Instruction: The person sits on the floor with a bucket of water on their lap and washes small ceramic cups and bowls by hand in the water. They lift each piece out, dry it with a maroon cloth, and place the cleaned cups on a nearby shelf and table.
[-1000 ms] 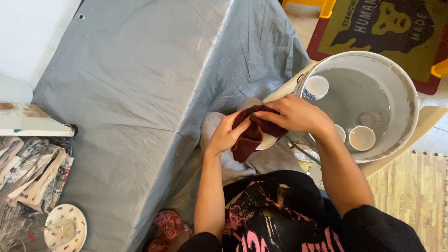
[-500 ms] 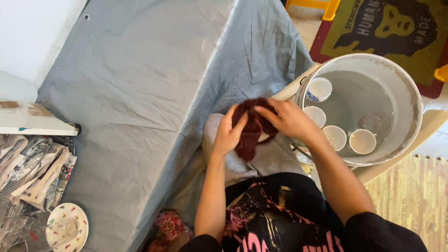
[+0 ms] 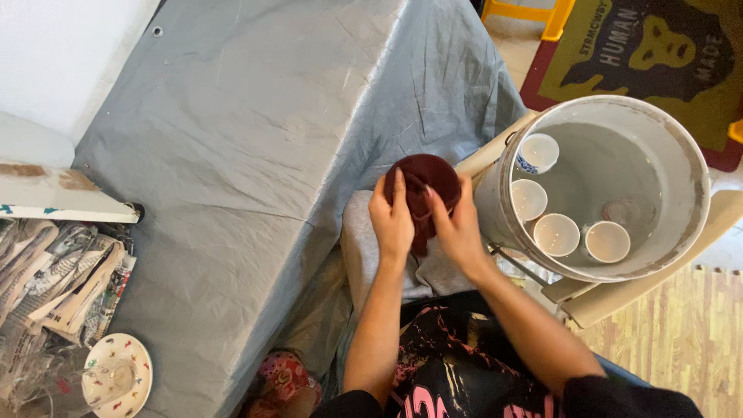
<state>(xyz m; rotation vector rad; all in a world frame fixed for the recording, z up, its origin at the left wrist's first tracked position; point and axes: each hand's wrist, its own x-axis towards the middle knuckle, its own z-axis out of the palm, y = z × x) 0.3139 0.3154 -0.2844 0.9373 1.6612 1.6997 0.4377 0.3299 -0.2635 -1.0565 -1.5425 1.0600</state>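
Thing: dark maroon soft cloth [image 3: 422, 176], wrapped over a round object that stays hidden, above the person's lap, near the white plastic bucket [image 3: 681, 166].
Handling: probably light and limp; best held through its folds, from both sides.
Left hand [image 3: 392, 220]: fingers closed on the cloth.
Right hand [image 3: 458, 228]: fingers also clasping the cloth.

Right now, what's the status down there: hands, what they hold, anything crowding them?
Left hand and right hand both gripping a dark red cloth bunched round something hidden. White bucket with four cups in water beside right hand, apart. Nothing between.
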